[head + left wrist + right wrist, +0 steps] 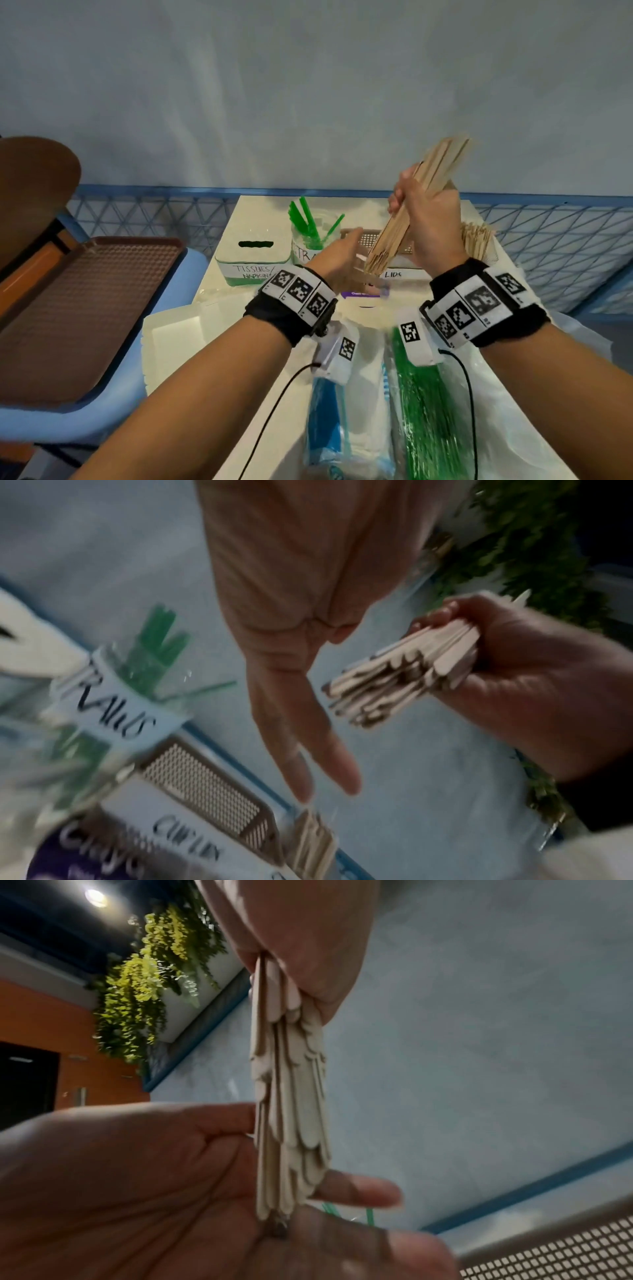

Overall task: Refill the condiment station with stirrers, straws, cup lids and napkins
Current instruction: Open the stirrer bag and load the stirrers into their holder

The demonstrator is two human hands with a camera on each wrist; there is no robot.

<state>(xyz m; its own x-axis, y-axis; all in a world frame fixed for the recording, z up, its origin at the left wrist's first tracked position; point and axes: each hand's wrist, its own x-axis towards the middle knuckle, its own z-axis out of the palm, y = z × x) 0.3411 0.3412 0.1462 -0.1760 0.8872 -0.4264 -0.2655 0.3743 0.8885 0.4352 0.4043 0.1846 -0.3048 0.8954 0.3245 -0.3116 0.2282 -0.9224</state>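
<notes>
Stirrers (416,205), a thick bundle of flat pale wooden sticks, are gripped around their middle by the right hand (428,219), which holds them tilted in the air above the back of the counter (219,284). Their rounded lower ends are staggered, some sticking out well past others, and point down toward the palm of the left hand (337,255). That hand is flat and relaxed, holding nothing, just under the bundle's lower ends; the right wrist view suggests the longest sticks touch its palm, but contact is not certain.

The step in hand looks like squaring the bundle before stocking it. The next move calls for tapping the uneven ends level against the palm, then carrying the bundle to the stirrer holder (478,240) at the back right corner of the counter, already partly filled, and lowering it in upright without fanning the sticks.

Along the back edge stand the straw jar (313,236), the napkin box (253,257) and the mesh lid tray (371,240).
</notes>
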